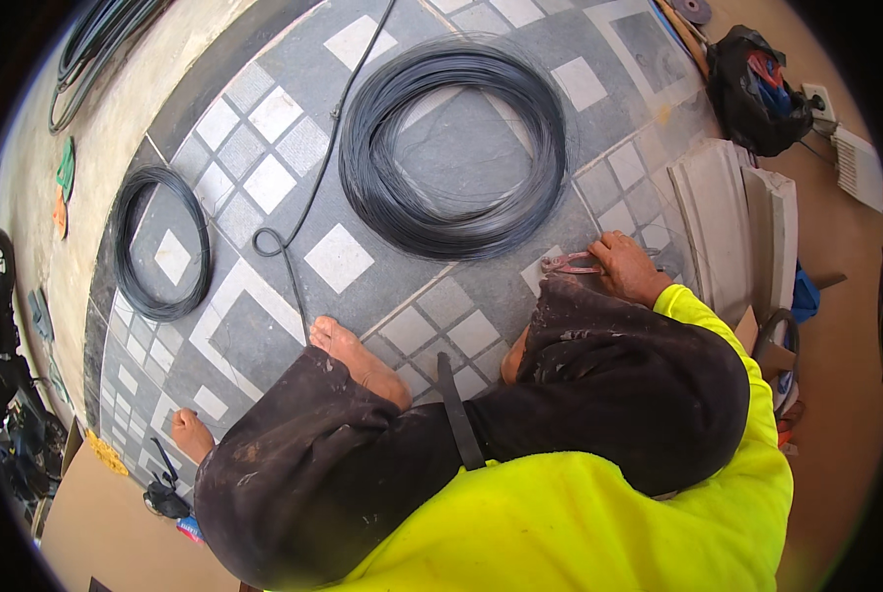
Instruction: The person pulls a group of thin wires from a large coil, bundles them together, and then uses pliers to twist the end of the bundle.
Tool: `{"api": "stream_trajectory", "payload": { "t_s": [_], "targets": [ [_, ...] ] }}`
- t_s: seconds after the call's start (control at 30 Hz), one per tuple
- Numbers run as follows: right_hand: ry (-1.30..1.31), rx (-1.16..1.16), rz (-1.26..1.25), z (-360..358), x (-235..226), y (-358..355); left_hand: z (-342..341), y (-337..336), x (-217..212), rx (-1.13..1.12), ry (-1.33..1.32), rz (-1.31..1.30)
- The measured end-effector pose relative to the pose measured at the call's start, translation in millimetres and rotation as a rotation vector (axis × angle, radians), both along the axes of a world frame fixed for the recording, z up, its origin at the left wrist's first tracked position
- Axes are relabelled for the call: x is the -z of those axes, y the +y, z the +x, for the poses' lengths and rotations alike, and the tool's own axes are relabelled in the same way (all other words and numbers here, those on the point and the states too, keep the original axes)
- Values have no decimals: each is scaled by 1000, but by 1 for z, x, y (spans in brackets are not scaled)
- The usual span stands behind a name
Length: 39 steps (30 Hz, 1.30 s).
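My right hand (627,268) rests low at the right, in front of my right knee, its fingers closed around a pair of pliers (570,263) with worn reddish handles. The fingers hide part of the pliers. My left hand does not show. Just beyond the pliers lies a large coil of thin dark wire (363,158), flat on the patterned tiles (341,259). A smaller dark wire coil (203,252) is at the left. Between the coils runs a dark cord (315,183) with a small loop in it. I sit with legs folded, a bare foot (363,365) in front.
Pale boards (718,212) lean at the right edge of the tiles. Behind them sit a black plastic bag (752,94) and a white power outlet (816,102) with a plug. A black hose bundle (101,59) lies far left, near a green and orange cloth (65,178).
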State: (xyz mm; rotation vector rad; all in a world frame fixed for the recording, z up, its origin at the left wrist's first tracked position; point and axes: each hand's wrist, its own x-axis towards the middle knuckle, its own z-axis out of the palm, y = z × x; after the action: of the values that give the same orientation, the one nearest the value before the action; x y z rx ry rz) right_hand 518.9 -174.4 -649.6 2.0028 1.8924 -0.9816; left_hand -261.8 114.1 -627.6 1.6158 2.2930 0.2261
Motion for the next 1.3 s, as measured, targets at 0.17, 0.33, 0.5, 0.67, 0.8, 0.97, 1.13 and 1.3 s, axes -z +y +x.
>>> {"api": "stream_trajectory", "payload": {
  "t_s": [0.17, 0.33, 0.5, 0.67, 0.8, 0.97, 1.13, 1.3],
  "targets": [
    [25, 212, 128, 2, -7, 19, -30, 19, 51, -16, 250, -88],
    [161, 312, 408, -2, -20, 89, 10, 42, 55, -36, 433, 26],
    [236, -180, 541, -62, -9, 134, 54, 85, 1, 96, 509, 125],
    [263, -233, 512, -103, 9, 125, 120, 110, -31, 289, 748, -64],
    [111, -210, 523, -106, 33, 107, 197, 118, -54, 599, 723, -82],
    [261, -121, 551, -100, 16, 114, 284, 120, -31, 854, 28, 186],
    [55, 120, 803, -43, -3, 168, 407, 75, 18, 757, -363, -15],
    [-167, 229, 709, 31, -8, 211, 466, 62, 35, 898, -188, 133]
  ]
}}
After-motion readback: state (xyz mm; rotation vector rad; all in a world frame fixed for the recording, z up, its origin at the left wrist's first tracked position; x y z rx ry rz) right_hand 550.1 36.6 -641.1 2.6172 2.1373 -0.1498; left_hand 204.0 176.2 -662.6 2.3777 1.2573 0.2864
